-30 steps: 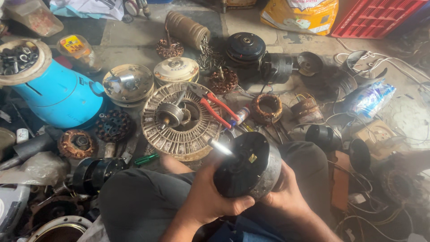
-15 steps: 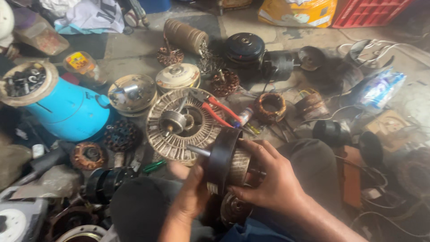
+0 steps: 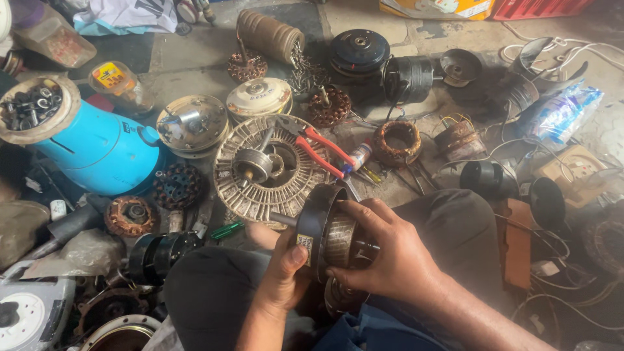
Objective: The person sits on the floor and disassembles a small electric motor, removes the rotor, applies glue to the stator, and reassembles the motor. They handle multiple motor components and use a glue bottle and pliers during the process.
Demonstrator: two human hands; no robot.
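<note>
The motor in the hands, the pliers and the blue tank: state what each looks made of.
Motor, gripped by left hand and right hand: black painted metal cover, apparently, with a dull grey ribbed metal core. Pliers: dark steel jaws, with red handles that look plastic-coated. Blue tank: smooth, slightly glossy; painted metal or plastic, hard to tell.

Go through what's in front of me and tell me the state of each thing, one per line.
Left hand: gripping the motor's black end cover.
Right hand: wrapped over the motor body.
Motor: held up off the floor, shaft pointing left, end cover partly off.
Red-handled pliers: lying on the ribbed round housing, handles spread.
Ribbed round housing: flat on the floor, open side up.
Blue drum: on its side.
</note>
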